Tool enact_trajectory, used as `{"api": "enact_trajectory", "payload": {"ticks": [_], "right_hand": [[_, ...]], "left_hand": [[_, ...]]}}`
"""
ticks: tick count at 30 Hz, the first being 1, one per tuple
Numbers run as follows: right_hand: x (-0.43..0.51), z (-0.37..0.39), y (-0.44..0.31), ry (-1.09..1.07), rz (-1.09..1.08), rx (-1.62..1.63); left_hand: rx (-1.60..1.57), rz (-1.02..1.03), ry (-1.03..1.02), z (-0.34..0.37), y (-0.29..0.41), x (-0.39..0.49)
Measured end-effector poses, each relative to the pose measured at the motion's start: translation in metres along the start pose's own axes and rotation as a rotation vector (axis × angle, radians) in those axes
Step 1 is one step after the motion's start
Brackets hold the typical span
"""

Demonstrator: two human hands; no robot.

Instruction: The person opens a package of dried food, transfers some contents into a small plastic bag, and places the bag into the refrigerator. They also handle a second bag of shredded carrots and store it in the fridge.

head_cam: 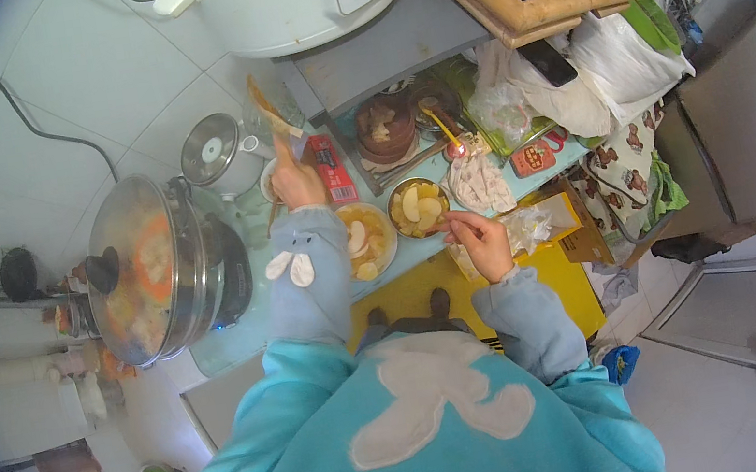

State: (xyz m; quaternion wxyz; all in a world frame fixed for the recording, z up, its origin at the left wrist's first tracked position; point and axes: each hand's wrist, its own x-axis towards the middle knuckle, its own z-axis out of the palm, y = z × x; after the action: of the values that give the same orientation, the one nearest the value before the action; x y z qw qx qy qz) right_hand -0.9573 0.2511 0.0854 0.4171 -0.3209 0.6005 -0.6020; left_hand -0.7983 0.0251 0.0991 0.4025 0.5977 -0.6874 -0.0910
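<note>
My left hand [297, 180] reaches toward the back of the table, near a brown-and-cream brush-like or wooden item [267, 106] in front of a glass jar; whether it holds that item is unclear. At the right rim of a metal bowl [420, 207] of pale sliced fruit or vegetable, my right hand [480, 243] has thumb and fingers close together; any small thing between them is too small to tell. A second bowl [387, 239] with similar slices in liquid stands beside it, partly behind my left sleeve. A red box [333, 168] lies just right of my left hand.
A steaming pot with a glass lid [134, 272] stands at the left, a small lidded pot [211, 147] behind it. A white appliance [291, 0] sits on a grey shelf [388, 58]. Right of the bowls are a crumpled cloth [480, 182] and a yellow box [558, 216].
</note>
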Motion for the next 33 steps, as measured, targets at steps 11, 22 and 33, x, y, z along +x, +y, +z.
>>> {"api": "enact_trajectory", "payload": {"ticks": [11, 22, 33], "right_hand": [[0.013, 0.005, 0.015, -0.073, 0.011, -0.044], [0.059, 0.122, -0.018, -0.191, -0.600, -0.574], [0.074, 0.143, -0.001, 0.043, -0.251, 0.272]], "left_hand": [[-0.052, -0.017, 0.027, 0.015, -0.002, 0.011], [-0.518, -0.106, 0.023, -0.034, 0.027, -0.022], [-0.772, -0.005, -0.206, -0.085, 0.058, -0.050]]}}
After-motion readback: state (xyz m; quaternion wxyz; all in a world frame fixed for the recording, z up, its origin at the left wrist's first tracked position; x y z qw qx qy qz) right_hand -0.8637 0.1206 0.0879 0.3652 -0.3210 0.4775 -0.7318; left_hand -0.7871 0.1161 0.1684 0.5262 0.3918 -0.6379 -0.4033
